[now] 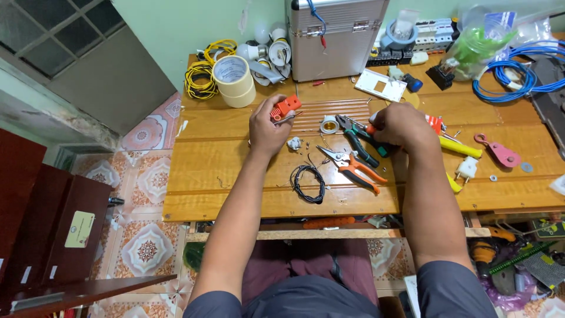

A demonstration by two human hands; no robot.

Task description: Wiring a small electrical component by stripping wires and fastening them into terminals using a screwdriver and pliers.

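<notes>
2 hands, left [268, 126] gripping orange plastic plug [285, 108], right [400, 125] closed on orange-handled tool [372, 129]

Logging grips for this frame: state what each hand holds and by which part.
The left hand holds a small orange plug-like block by its lower end. The right hand grips an orange-handled tool by the handle; its tip is hidden.

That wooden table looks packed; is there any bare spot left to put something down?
Yes. The wooden table is bare along its near left side, between the tape rolls, the left hand and the black wire coil. A smaller strip lies near the front right edge, below the white plug. The back and the middle around the right hand and pliers are crowded.
</notes>
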